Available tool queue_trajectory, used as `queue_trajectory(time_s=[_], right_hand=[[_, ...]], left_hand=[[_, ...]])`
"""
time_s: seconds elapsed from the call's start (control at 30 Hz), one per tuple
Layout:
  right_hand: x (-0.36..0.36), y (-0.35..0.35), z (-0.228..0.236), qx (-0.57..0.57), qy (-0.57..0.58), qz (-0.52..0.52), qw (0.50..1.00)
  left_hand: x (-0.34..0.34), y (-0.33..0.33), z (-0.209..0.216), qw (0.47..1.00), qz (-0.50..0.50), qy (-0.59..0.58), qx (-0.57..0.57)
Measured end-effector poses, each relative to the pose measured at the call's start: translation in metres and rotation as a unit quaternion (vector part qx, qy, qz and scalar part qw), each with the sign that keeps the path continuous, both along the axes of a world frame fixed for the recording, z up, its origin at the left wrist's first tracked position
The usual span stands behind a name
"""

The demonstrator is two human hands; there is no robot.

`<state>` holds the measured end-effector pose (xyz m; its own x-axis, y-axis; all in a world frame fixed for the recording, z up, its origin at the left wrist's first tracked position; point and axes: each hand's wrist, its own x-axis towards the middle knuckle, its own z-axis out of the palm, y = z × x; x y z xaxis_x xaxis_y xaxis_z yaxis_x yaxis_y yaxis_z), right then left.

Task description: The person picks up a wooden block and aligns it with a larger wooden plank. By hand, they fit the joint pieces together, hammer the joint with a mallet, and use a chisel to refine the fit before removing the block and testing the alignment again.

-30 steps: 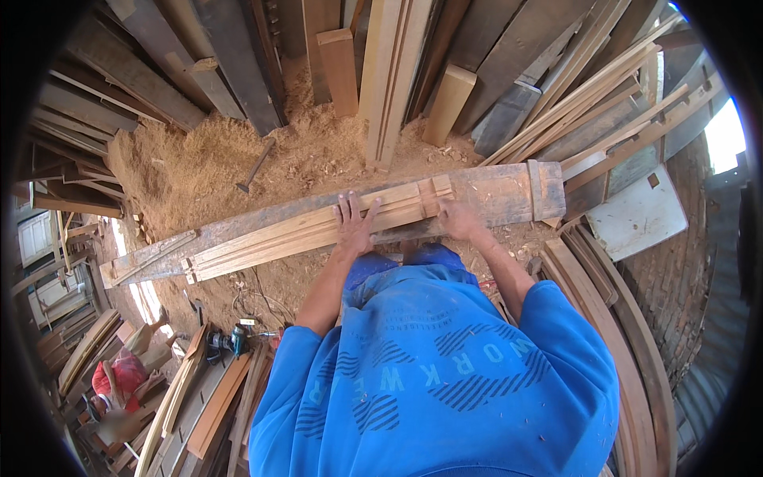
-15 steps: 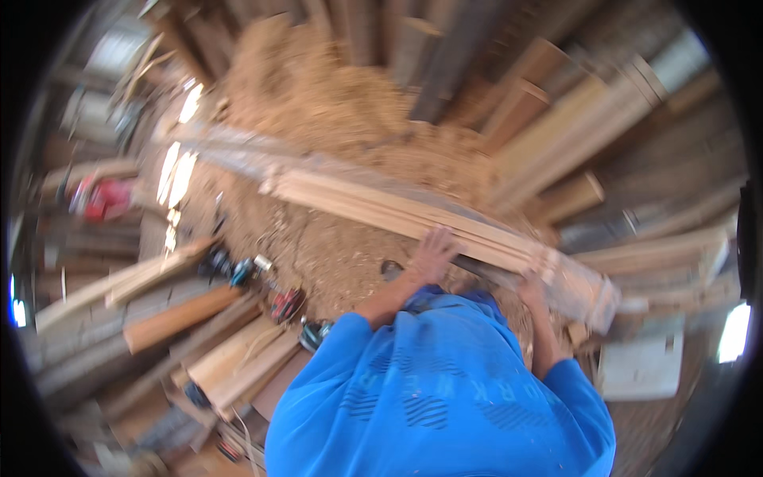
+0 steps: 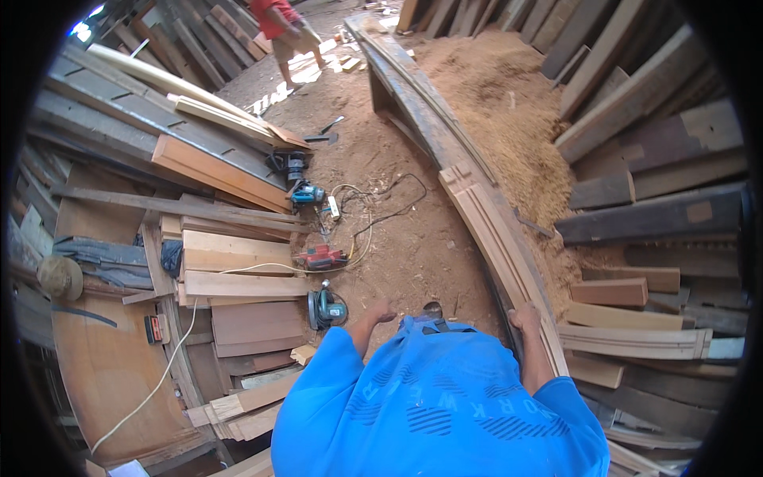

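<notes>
My right hand (image 3: 524,318) is closed over the near edge of a pale grooved wooden piece (image 3: 497,230), which looks like several mouldings or frame rails lying together. That piece rests on a long narrow plank bench (image 3: 413,111) that runs away from me toward the far end. Off to the left of it, my left hand (image 3: 380,312) hangs over the sandy floor in front of my body. Its fingers look loosely bent, with nothing visible in them. The closest thing to it is a teal power tool (image 3: 326,308) at the edge of the stacked boards.
A red power tool (image 3: 322,256) and another teal one (image 3: 306,193) lie on the left with a looping cord (image 3: 369,230). Stacked boards (image 3: 246,282) line the left, and more timber (image 3: 652,219) the right. Sawdust (image 3: 493,87) is heaped beyond the bench. A person (image 3: 286,36) walks far off.
My view has turned left, so the bench now runs away from me. My left hand has come off the wooden piece; my right hand remains on it. A person has come into view.
</notes>
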<state>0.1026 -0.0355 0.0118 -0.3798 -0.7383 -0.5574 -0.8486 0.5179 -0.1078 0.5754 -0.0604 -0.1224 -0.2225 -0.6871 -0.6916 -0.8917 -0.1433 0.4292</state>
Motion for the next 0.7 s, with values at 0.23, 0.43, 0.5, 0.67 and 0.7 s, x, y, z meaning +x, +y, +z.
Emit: queue_trajectory(time_s=[0.23,0.43,0.5,0.67,0.7], right_hand=[[0.001,-0.028,-0.032,0.149,0.049,0.135,0.978],[0.002,-0.098,-0.027,0.331,-0.100,0.084,0.935],[0.009,-0.136,-0.026,0.353,-0.123,0.095,0.923],[0.128,-0.254,-0.009,0.305,-0.212,0.197,0.907],[0.143,-0.276,-0.017,0.298,-0.195,0.241,0.903]], left_hand=[[0.115,0.062,0.011,0.977,0.203,-0.058,0.013],[0.077,0.104,-0.063,0.923,0.383,0.028,0.010],[0.052,0.093,-0.065,0.908,0.406,0.068,0.082],[0.050,0.020,-0.043,0.878,0.442,0.101,0.153],[0.054,-0.001,-0.041,0.871,0.454,0.107,0.156]])
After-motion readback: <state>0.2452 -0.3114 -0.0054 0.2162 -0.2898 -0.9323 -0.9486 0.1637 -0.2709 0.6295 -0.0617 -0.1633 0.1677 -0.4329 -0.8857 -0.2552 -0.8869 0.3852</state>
